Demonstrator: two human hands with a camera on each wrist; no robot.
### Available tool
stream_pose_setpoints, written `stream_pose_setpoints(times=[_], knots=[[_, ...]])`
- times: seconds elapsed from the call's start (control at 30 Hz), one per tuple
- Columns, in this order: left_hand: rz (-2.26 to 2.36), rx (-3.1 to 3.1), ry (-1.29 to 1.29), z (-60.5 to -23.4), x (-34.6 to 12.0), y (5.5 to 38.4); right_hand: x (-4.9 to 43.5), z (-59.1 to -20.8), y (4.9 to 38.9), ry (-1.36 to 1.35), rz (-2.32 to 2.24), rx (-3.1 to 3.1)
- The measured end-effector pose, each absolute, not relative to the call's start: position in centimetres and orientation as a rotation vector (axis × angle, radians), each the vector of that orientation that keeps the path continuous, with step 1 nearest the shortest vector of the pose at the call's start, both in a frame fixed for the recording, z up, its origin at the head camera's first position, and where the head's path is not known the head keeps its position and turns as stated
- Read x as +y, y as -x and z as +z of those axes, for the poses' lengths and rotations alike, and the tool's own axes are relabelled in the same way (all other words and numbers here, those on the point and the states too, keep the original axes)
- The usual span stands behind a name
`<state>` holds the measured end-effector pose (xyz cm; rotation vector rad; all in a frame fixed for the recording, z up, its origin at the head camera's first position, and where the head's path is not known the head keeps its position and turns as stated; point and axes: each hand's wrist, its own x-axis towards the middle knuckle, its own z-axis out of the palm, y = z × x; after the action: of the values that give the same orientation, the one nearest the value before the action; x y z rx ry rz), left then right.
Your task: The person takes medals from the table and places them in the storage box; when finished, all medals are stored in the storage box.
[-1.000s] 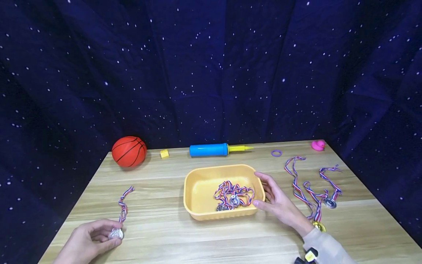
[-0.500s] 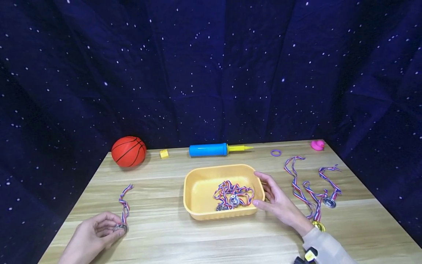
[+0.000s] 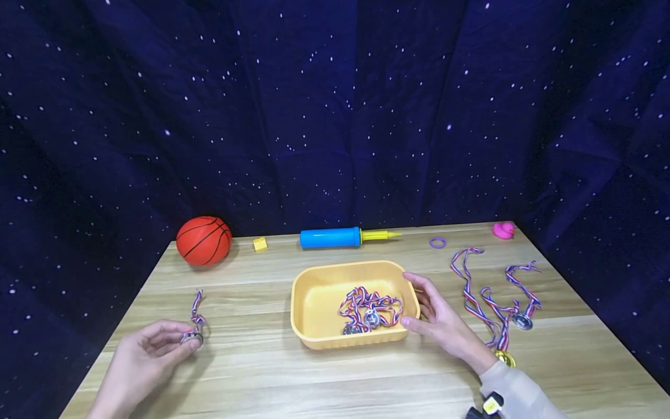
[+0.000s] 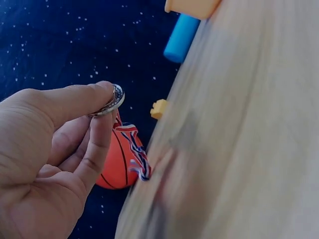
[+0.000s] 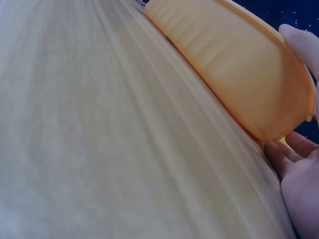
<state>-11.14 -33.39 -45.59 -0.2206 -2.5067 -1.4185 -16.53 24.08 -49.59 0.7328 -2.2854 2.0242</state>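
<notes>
My left hand [image 3: 143, 355] pinches a silver medal [image 4: 118, 99] by its edge, between thumb and fingers. Its red, white and blue ribbon [image 4: 133, 142] trails down from the disc, and in the head view the hand casts a shadow on the table. At the middle stands a yellow plastic bin [image 3: 321, 270], its right end gripped by my right hand [image 3: 439, 320]. The thumb [image 5: 299, 42] lies on the rim while the other fingers reach round the end wall. Inside the bin, silver medals [image 3: 371, 318] lie with tangled ribbons toward the right.
On the right lie more ribboned medals, a silver one [image 3: 523, 320] and a gold one [image 3: 505, 359] partly behind my forearm. Along the back edge are a red basketball [image 3: 204, 241], yellow block [image 3: 260, 244], blue hand pump [image 3: 331, 237], purple ring [image 3: 437, 242] and pink rubber duck [image 3: 503, 230].
My left hand has raised the silver medal off the table, moving it slightly away from me, and its ribbon follows. The right hand and the bin have stayed in place.
</notes>
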Motion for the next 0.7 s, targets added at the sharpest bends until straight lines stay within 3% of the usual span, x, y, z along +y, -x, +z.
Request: stream_pose_setpoints(times=[0.3, 0.7], knots=[[-1.404, -2.546, 0.224, -43.1, -31.6, 12.2, 24.1, -49.6, 16.5, -0.733, 2.018, -2.289], [-1.366, -2.476, 0.420, -39.4, -29.7, 14.6, 24.2, -49.7, 16.5, -0.734, 2.006, -2.297]])
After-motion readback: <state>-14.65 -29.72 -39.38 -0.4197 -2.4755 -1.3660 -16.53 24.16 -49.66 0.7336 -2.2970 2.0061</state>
